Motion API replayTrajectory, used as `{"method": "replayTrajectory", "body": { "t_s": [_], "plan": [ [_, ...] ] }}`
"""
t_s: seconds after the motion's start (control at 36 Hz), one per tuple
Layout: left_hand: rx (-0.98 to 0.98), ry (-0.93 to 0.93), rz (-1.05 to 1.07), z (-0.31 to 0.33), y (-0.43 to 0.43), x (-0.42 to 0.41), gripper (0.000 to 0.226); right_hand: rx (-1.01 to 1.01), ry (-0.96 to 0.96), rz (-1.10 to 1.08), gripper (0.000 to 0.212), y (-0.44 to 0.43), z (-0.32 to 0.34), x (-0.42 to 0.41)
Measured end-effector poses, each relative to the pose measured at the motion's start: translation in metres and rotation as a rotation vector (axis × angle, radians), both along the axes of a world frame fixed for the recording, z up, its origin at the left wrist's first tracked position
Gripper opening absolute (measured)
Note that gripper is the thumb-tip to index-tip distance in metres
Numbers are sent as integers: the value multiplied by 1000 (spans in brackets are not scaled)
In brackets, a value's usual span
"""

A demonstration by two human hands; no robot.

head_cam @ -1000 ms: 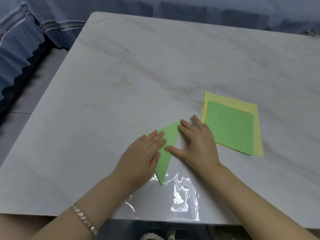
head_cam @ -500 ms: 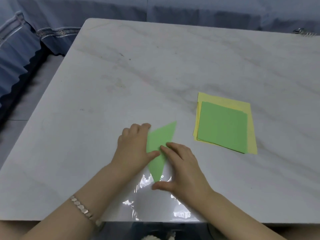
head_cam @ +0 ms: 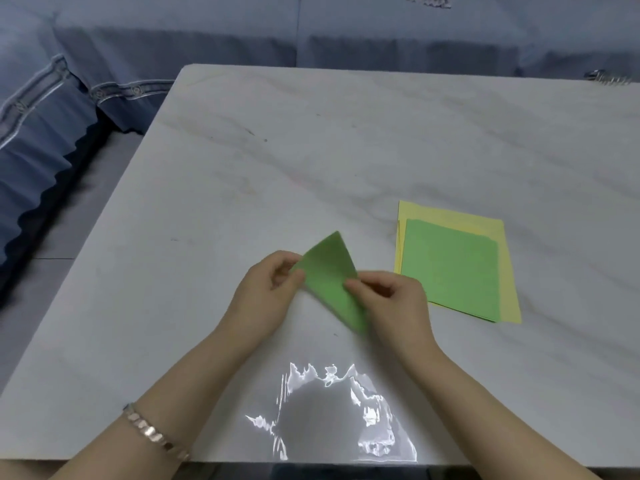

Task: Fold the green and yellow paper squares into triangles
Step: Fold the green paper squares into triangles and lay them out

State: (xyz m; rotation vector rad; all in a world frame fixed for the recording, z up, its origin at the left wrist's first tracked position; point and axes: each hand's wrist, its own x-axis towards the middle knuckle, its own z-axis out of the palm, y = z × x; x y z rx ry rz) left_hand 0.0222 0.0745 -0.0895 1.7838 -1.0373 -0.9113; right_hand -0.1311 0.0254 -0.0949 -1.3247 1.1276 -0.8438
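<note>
- Blue pleated cloth (head_cam: pixel 52 140): far left of the folded green paper (head_cam: pixel 329 271), hanging beyond the counter's edge.
- Bracelet (head_cam: pixel 149 433): silver links on my left wrist, low and left of the folded green paper.
- Counter (head_cam: pixel 311 150): pale, marbled; it spreads under and around the folded green paper on all sides.
- Left grip (head_cam: pixel 270 289): closed on the folded green paper's left corner, thumb on the face towards me, fingers curled behind.
- Folded green paper: held between both my grips near the counter's middle, tilted, one point up and one point down to the right. I cannot tell whether the lower point touches the counter.
- Clear shiny film (head_cam: pixel 332 410): flat on the counter, nearer me than the folded green paper, at the near edge.
- Right grip (head_cam: pixel 391 299): pinching the folded green paper's right edge, thumb and fingers bent round it.
- Green square (head_cam: pixel 450 268): just right of the folded green paper, apart from it, lying flat.
- Yellow sheets (head_cam: pixel 509 289): under the green square, showing along its far and right sides.
- Small metal thing (head_cam: pixel 609 77): far right and beyond the folded green paper, at the counter's far edge; too small to tell.
</note>
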Motion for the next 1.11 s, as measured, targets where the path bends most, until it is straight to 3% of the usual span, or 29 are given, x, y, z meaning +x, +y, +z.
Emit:
{"method": "replayTrajectory", "body": {
  "t_s": [0.11,0.19,0.28,0.36,0.5,0.58,0.64,0.69,0.83,0.94,1.03,1.11],
  "plan": [
    [-65,-49,233,6,4,2,28,-717,359,-148,15,-30,3,9],
    [-88,-106,294,10,8,1,35,-954,576,-32,22,-50,-5,19],
    [-62,-263,250,5,14,-2,47,-881,830,184,27,-51,-18,25],
    [-57,-458,66,-4,15,-6,46,-755,883,361,31,-45,-23,18],
    [99,-848,-373,-21,-4,-14,46,-713,902,225,27,-42,-15,-31],
    [210,-936,-485,-23,-16,-23,74,-543,987,202,46,-46,-9,-66],
    [242,-926,-496,-32,-22,-23,88,-458,1014,274,62,-48,-7,-85],
    [214,-984,-500,-32,-28,-19,89,-405,1031,329,67,-50,-6,-97],
    [268,-996,-439,-27,-42,5,84,-463,1078,399,55,-54,-3,-105],
    [168,-947,-386,-16,-43,4,90,-541,1099,456,41,-57,-2,-106],
    [-27,-922,-395,-15,-35,-9,68,-711,1033,418,18,-56,-6,-108],
    [-187,-897,-395,-18,-27,-24,43,-720,1073,390,18,-54,-9,-109]
  ]
}}
